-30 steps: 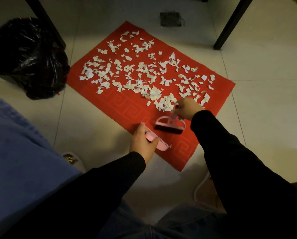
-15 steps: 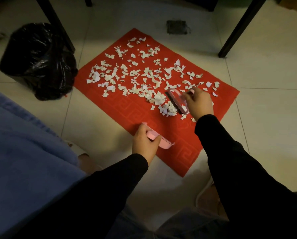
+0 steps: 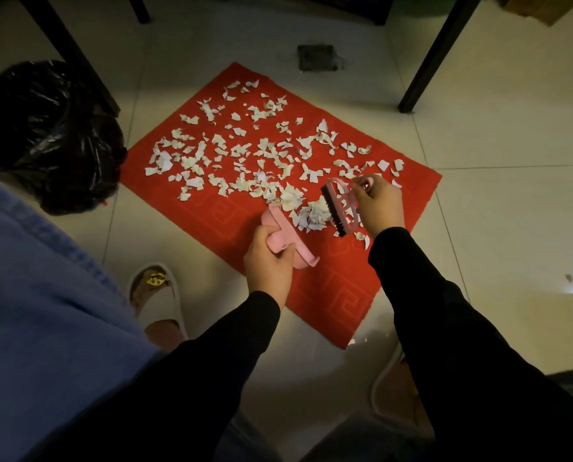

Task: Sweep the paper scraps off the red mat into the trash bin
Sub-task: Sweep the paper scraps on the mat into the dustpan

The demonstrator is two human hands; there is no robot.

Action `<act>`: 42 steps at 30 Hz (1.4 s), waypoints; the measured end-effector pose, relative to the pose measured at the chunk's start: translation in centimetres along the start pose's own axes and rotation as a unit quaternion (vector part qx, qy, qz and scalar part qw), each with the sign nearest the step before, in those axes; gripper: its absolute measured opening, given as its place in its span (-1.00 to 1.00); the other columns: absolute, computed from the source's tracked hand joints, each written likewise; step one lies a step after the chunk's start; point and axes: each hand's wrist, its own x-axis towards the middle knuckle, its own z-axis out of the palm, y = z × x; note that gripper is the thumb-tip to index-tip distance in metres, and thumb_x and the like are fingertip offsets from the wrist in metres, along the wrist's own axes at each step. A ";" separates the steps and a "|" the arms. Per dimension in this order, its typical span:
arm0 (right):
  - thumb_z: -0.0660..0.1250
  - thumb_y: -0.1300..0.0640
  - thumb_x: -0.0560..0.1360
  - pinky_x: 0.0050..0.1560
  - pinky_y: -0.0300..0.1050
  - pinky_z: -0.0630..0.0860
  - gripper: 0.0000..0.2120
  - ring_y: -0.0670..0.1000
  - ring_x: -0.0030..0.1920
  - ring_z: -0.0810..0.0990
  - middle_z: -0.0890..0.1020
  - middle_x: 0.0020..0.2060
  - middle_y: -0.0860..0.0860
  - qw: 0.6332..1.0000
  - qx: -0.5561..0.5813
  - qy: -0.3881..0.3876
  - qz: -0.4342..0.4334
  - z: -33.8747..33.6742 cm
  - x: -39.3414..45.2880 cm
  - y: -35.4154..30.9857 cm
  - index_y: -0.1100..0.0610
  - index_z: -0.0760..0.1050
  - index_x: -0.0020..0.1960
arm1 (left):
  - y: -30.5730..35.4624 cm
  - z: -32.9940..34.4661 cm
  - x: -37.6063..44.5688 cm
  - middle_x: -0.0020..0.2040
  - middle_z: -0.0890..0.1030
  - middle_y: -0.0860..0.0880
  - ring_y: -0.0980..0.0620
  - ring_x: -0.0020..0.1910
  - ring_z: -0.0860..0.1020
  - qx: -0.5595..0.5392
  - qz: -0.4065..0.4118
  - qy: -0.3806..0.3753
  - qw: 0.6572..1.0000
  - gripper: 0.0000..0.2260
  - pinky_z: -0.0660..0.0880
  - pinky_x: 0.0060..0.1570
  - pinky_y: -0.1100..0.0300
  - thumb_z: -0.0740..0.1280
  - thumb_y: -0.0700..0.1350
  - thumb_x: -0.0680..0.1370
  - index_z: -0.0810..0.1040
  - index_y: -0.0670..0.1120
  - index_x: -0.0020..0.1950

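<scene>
- White paper scraps point(image 3: 261, 155) lie scattered over the far half of a red mat point(image 3: 338, 295) on a pale tiled floor point(image 3: 511, 211).
- A small heap of scraps point(image 3: 311, 213) sits between a pink dustpan point(image 3: 286, 236) and a pink brush point(image 3: 340, 205).
- The left hand point(image 3: 268, 265) grips the dustpan handle.
- The right hand point(image 3: 380, 203) curls round the brush handle, bristles against the heap.
- A trash bin point(image 3: 45, 131) lined with a black bag stands left of the mat.
</scene>
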 end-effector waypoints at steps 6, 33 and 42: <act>0.30 0.25 0.51 -0.16 -0.21 0.53 -0.90 -0.03 -0.18 0.56 0.61 -0.13 0.04 0.999 -0.003 -0.031 0.026 -0.7 1.7 1.3 0.16 0.52 0.02 | 1.3 1.2 1.0 0.08 0.59 -0.05 0.10 -0.03 0.52 -0.036 -0.028 0.008 0.999 -0.77 0.45 -0.07 0.28 0.38 -0.30 0.47 0.48 -0.10 0.08; 0.18 0.17 0.60 -0.07 -0.07 0.62 -0.76 0.06 -0.11 0.63 0.58 0.05 0.16 0.996 -0.041 -0.065 0.054 -4.1 3.4 3.7 0.17 0.32 0.25 | 3.7 5.6 3.3 0.18 0.53 -0.08 0.10 0.02 0.49 -0.042 0.021 -0.072 0.996 -0.68 0.38 -0.17 0.48 0.33 -0.26 0.51 0.44 -0.11 0.25; 0.15 0.14 0.61 -0.01 0.11 0.61 -0.70 0.19 -0.10 0.64 0.60 0.03 0.22 0.989 -0.106 -0.027 0.104 -4.2 3.0 5.5 0.21 0.24 0.30 | 3.5 5.7 2.6 0.19 0.54 -0.04 0.14 0.08 0.48 -0.046 0.020 -0.097 0.994 -0.66 0.42 -0.03 0.34 0.32 -0.27 0.51 0.43 -0.11 0.28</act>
